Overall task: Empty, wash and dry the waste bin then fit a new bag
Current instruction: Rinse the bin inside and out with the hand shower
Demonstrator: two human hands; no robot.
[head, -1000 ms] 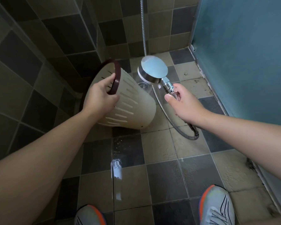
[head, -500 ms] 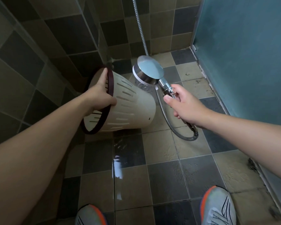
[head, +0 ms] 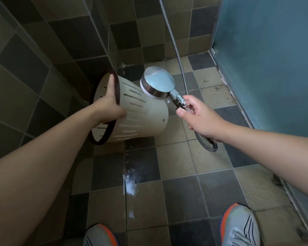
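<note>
A cream waste bin with slotted sides and a dark red rim is held off the floor on its side, its mouth turned to the left wall and its base to the right. My left hand grips the rim, fingers reaching inside and thumb on the outer wall. My right hand holds the chrome handle of a shower head. The round head sits just above the bin's base end, face down towards it. No bag is in the bin.
The metal shower hose hangs from above and loops under my right wrist. Checkered tile walls close in on the left and far side, a teal panel on the right. The tiled floor holds a wet patch; my shoes stand below.
The bin has turned so its mouth faces more to the left and towards me, and its rim has dropped lower. The shower head stayed close over the bin's base end.
</note>
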